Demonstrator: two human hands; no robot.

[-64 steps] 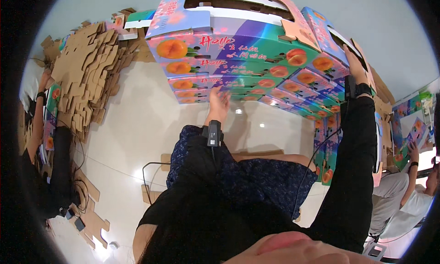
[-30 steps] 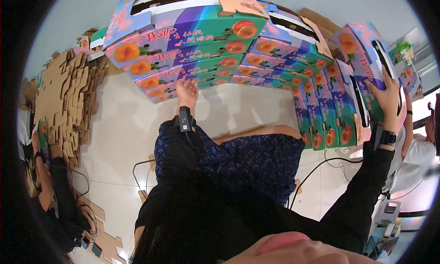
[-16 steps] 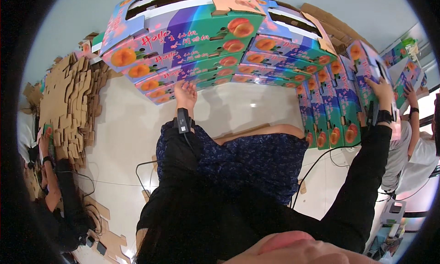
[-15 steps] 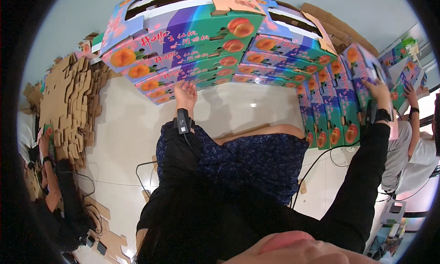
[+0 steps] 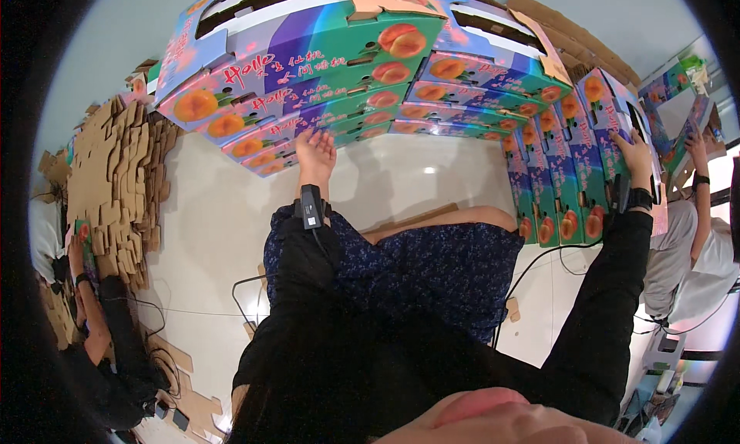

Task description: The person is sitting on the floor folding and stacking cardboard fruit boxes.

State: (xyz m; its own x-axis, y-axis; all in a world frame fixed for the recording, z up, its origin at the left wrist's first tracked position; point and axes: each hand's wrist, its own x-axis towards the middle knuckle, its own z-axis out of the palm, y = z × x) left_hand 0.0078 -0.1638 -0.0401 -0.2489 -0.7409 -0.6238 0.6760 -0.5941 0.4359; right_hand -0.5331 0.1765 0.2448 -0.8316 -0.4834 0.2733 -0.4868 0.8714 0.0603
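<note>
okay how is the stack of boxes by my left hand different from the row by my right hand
The left hand touches a stack of printed fruit boxes lying flat, one on another. The right hand grips a row of printed fruit boxes standing on edge, side by side. Both share the colourful peach print.

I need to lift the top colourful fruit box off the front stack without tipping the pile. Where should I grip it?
By my judgement, take the top fruit box at its two short ends, coming from above. Its top is open with flaps up, so the rim is free, while its long front wall sits flush with the stack that the left hand touches. The right hand rests on the side stack.
</note>
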